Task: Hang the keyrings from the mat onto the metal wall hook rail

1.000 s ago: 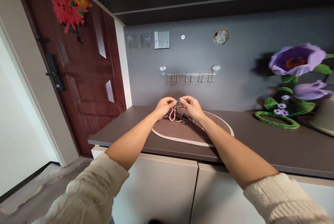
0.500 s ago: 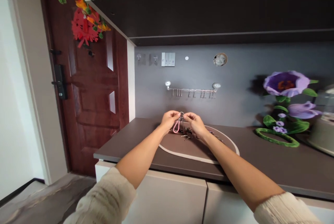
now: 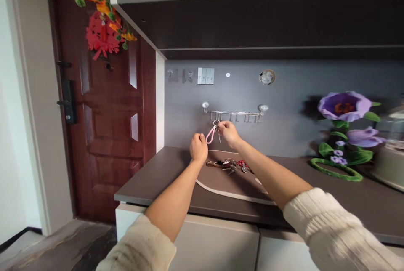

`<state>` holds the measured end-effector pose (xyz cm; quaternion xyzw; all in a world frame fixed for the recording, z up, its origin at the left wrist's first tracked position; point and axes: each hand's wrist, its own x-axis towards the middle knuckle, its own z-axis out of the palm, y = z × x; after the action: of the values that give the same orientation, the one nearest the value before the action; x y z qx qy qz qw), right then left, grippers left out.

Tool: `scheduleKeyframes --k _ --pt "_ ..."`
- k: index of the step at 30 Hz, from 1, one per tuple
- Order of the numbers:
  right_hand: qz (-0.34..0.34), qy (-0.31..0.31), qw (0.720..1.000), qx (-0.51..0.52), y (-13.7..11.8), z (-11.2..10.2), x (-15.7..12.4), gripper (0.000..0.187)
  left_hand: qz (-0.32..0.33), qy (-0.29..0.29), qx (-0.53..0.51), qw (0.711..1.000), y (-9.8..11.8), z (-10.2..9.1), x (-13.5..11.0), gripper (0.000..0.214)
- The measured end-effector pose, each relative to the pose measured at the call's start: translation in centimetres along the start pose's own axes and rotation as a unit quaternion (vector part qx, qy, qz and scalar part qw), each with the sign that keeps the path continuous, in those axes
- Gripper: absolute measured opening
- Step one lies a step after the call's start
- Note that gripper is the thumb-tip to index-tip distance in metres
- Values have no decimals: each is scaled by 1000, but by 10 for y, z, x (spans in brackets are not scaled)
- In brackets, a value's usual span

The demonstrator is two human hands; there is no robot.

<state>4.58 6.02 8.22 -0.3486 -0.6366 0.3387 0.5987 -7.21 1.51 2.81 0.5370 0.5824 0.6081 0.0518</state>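
In the head view my right hand [image 3: 229,133] pinches a metal key ring [image 3: 216,123] just below the hook rail. From that ring hang a pink strap loop [image 3: 210,135] and a slim key [image 3: 219,136]. My left hand [image 3: 198,148] is lower and to the left, fingers curled, its edge close beside the pink loop. Whether anything is inside its fingers is hidden. Below both hands, a pile of keys [image 3: 232,166] with some red pieces lies on a brown mat [image 3: 221,184] with a pale rim. The hook rail [image 3: 235,113] on the wall has several small hooks.
A dark shelf underside [image 3: 252,27] overhangs the counter [image 3: 151,174]. Purple fabric flowers [image 3: 344,107] with a green base stand at the right, near a pale container [image 3: 391,157]. A dark red door [image 3: 107,136] is at the left.
My right hand has risen toward the rail with the key ring, strap and key. My left hand has come away from the ring and sits lower left, uncovering more keys on the mat.
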Motion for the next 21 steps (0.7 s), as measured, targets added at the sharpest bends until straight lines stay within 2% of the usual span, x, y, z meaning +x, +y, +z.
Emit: scheduleKeyframes --k 4,10,14,21 --pt "40 30 999 13 -3 14 18 7 23 -9 58 998 0 -2 -1 25" --pt "56 82 995 3 2 29 37 12 42 4 101 994 -3 -1 -1 26" --pt "71 119 990 -1 8 36 44 11 45 -2 119 992 -3 -1 -1 26" --pt "107 144 983 42 13 42 48 14 52 -3 122 991 -3 0 -2 24"
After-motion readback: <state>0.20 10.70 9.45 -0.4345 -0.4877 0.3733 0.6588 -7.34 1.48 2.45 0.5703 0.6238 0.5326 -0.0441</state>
